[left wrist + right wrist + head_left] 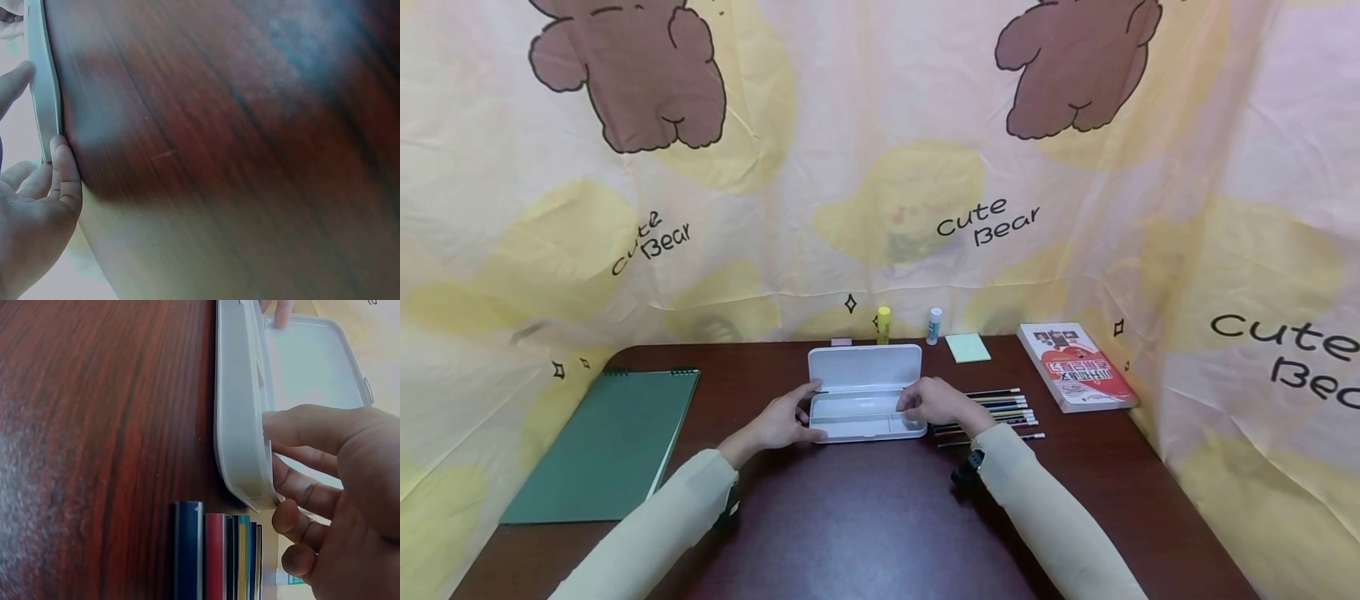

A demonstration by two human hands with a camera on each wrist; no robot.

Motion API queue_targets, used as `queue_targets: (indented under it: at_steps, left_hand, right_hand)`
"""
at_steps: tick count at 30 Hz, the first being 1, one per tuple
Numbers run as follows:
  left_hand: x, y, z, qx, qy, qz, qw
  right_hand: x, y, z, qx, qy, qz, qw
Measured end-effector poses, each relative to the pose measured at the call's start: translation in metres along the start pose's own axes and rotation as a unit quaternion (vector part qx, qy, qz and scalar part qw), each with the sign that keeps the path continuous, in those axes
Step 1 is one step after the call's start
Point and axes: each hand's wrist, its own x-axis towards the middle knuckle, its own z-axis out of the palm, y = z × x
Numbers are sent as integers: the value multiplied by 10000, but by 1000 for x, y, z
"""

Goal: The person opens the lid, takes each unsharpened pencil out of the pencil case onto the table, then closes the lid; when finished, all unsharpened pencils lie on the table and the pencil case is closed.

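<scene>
A white pencil case [865, 357] lies with its lid up on the dark table, its front tray showing a long compartment and a short one. My left hand [781, 418] grips the case's left end, the thumb low at the front corner and the fingers at the hinge side. Over the right end of the tray bends my right hand [932, 402]. In the right wrist view its thumb [306, 428] reaches over the case wall [240, 406], the other fingers curled near the corner. What those fingertips touch is hidden. Beside the case lie several pencils [1011, 408], partly under the right hand.
A green spiral notebook [613, 442] lies at left, a red and white book [1075, 367] at right. Behind the case stand a yellow highlighter [883, 325] and a glue stick [934, 326], with a pink block [841, 342] and pale green sticky notes [967, 347].
</scene>
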Motion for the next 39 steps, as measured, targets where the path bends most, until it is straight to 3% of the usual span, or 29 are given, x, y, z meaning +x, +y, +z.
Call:
queue_targets:
  at_steps: [21, 39]
  left_hand:
    - [0, 2, -1, 7, -45, -41, 10000]
    - [-1, 2, -1, 84, -1, 22, 10000]
  right_hand:
    - [1, -1, 1, 107, 398, 33, 9991]
    - [-32, 23, -22, 306, 768, -273, 9962]
